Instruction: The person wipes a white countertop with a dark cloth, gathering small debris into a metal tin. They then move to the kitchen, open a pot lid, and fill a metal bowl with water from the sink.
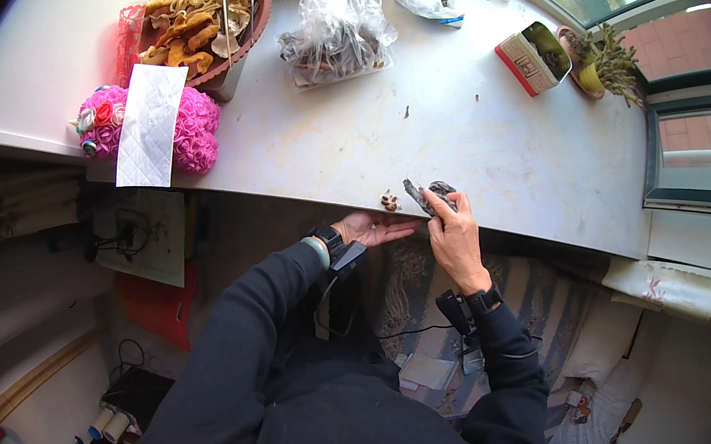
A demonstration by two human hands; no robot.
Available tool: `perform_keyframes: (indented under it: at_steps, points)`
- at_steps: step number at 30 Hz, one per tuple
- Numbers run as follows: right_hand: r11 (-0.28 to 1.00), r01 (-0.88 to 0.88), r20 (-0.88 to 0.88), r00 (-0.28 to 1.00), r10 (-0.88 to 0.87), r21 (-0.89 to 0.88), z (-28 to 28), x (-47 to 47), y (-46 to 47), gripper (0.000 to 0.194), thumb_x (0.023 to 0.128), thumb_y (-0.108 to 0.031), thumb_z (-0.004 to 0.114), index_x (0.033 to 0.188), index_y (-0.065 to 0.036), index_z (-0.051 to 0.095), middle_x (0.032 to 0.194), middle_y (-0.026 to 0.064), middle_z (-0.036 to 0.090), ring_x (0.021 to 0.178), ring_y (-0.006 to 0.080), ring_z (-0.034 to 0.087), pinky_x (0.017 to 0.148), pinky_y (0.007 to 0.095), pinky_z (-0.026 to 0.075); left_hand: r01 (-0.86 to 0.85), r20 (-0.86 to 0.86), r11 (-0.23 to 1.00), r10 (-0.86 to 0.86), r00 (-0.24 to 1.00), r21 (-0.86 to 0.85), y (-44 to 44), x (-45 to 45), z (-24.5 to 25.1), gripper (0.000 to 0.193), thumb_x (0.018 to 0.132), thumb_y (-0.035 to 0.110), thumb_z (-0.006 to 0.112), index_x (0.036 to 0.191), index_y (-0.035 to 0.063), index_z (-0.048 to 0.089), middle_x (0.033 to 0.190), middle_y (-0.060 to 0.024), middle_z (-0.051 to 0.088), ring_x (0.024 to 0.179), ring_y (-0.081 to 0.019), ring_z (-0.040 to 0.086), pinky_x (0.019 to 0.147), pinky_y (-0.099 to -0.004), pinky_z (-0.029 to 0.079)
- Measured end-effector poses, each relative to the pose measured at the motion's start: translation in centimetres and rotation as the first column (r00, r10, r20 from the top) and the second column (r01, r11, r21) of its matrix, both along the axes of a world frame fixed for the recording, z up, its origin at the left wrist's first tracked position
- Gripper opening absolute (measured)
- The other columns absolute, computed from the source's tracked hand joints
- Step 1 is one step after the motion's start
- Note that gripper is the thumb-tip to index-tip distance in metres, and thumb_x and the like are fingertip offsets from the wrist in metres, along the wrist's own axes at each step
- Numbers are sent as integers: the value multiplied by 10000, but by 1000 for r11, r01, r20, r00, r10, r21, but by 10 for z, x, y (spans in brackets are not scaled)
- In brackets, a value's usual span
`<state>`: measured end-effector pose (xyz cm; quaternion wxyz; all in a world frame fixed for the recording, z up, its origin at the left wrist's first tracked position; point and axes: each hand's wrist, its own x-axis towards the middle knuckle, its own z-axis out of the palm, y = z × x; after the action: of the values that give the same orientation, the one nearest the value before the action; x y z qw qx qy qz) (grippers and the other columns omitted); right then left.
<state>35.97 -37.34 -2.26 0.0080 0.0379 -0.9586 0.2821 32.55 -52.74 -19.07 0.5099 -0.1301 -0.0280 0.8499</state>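
Note:
Just under the front edge of the white tabletop (pixel 326 158), my left hand (pixel 373 227) is held palm up, fingers stretched to the right. I see nothing clearly held in it. My right hand (pixel 457 242) grips a crumpled grey rag (pixel 417 196) at that edge, its index finger lying along the cloth. Part of the rag is hidden behind the fingers. Left of the rag, close to the edge, lies a small cluster of red and pale bean-like bits (pixel 389 201). Two dark scraps (pixel 407 111) lie farther back on the tabletop.
At the back left stands a basket (pixel 262 20) of dried slices, by a pink rose-covered figure (pixel 196 132) under a white quilted sheet (pixel 151 124). Plastic bags (pixel 335 27) stand farther back. A tin (pixel 534 60) and potted succulent (pixel 612 60) sit near the window.

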Motion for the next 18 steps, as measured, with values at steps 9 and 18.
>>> perform_keyframes:
  at_steps: [9,18]
  points:
    - [895,-201,90,980,179,398,-17,-7,-22,425,761,-83,560,1170,-199,581,1026,161,466,731,308,613,568,394,516,3,-8,998,-3,1000,-55,0,2,-5,447,978,285,410,1316,-8,411,1345,-222,431,1246,-350,434,1077,-460,345]
    - [914,-235,137,970,200,332,4,10,-17,389,763,-64,575,1129,-192,612,1064,169,491,755,323,630,589,393,519,-20,24,991,17,1000,133,-3,2,-14,427,977,254,415,1298,-27,419,1312,-216,469,1218,-333,471,1081,-476,340]
